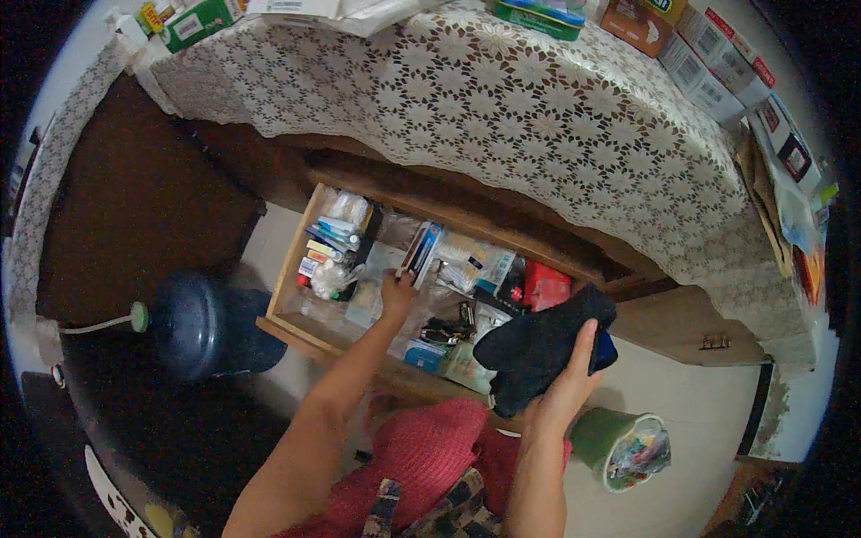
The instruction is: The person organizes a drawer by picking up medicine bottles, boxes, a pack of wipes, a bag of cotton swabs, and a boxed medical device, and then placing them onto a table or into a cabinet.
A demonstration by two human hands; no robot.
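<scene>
An open wooden drawer (289, 282) full of small things lies below me. My left hand (399, 296) reaches into its middle, its fingers at the near end of a narrow blue and white box (422, 252); whether they grip it I cannot tell. My right hand (568, 387) holds a bundle of black cloth (538, 343) over the drawer's right end, thumb on top. Left in the drawer are tubes (333, 235) and a clear plastic bundle (329, 279). Cotton swabs (461, 272), a red packet (546, 286) and a blue and white packet (424, 354) lie to the right.
A lace tablecloth (511, 101) hangs over the table above the drawer, with boxes (706, 60) on top. A large blue water bottle (208, 326) is on the left. A green waste bin (599, 437) with wrappers in it stands at the lower right.
</scene>
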